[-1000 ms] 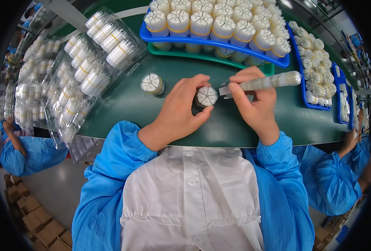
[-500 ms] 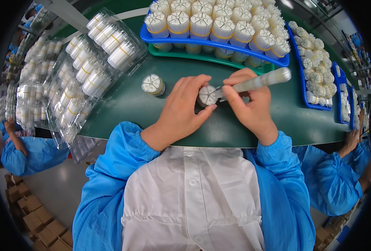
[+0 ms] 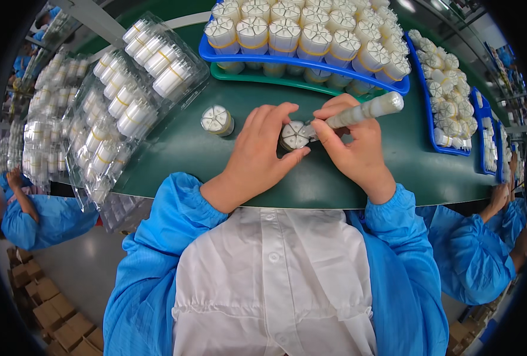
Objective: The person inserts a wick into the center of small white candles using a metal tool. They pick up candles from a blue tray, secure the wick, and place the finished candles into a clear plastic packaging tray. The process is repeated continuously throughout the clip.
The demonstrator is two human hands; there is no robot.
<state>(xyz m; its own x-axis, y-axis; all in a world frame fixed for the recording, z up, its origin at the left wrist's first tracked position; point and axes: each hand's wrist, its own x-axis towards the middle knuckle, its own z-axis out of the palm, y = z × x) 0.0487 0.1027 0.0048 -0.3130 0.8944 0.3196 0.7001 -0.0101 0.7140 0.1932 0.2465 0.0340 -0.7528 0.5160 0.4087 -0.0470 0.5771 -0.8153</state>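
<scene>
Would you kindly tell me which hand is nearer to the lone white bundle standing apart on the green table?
Left. The left hand lies just right of the lone bundle, not touching it; the right hand is farther right.

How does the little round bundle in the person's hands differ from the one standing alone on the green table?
The held bundle is gripped by the left hand and touched by a wrapped tool in the right hand; the lone bundle stands free, untouched, farther left. Both are white, round and split into wedges on top.

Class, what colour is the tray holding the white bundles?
Blue tray, seen in the head view.
</scene>
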